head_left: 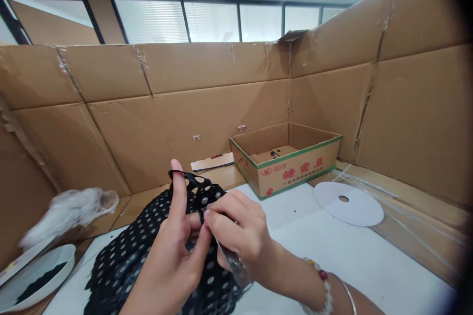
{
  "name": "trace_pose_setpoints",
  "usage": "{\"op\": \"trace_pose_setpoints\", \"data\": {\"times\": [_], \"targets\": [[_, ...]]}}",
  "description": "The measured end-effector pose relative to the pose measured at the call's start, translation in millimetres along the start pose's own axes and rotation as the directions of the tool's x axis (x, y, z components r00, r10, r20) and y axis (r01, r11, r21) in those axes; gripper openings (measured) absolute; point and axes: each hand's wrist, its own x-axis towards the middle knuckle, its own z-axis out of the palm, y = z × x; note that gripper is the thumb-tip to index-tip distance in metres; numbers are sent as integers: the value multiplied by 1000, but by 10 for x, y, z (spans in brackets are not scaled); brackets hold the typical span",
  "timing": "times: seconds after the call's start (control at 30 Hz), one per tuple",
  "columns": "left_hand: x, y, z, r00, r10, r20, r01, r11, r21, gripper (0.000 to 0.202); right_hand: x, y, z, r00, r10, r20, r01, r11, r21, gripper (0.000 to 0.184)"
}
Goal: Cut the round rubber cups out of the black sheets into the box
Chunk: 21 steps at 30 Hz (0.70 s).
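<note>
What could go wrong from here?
1. Slip: the black strap crosses the left hand's index finger near the tip, so it may slide off.
2. Snag: the translucent piece at the right hand hangs over the black polka-dot fabric and might catch it.
3. Pinch: both hands' fingertips crowd one small spot, so a finger might get nipped.

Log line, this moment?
left hand: black strap at index finger | right hand: pinching by left thumb | polka-dot fabric: beneath hands
</note>
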Motion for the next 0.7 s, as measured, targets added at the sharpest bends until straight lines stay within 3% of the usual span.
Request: {"op": "trace_pose_setpoints", "data": {"times": [0.13,0.23,0.33,0.4,0.47,0.53,0.6,0.67,0.7], "targets": [[-23,49,51,1000,17,2,-17,1000,-1,97,59,12,-83,996,75,53,-75,997,10,15],[-34,71,80,1000,14,15,-13,1000,-24,88,49,62,-88,997,-55,-47,53,997,-51,11],[4,9,66,997,-14,72,16,999,-30,91,7,112,-33,981,-154,-115,151,988,-36,12],[42,-50,40,994,-26,106,28,999,-17,96,10,130,-7,986,-95,-138,104,993,61,14],[67,-85,12,990,-46,132,45,999,10,98,60,161,-30,980,113,-164,-76,973,216,16],[71,-82,-24,986,-68,150,64,997,35,96,141,251,-127,910,380,-168,-300,880,368,14],[69,-55,-81,989,-63,136,53,996,71,94,207,444,-286,804,553,-218,-421,788,449,10],[82,-35,-163,994,-41,103,31,995,94,93,209,746,-465,718,570,-399,-422,813,402,11],[98,-35,-209,995,-39,91,31,996,88,94,178,926,-543,675,543,-500,-453,840,299,9]]}}
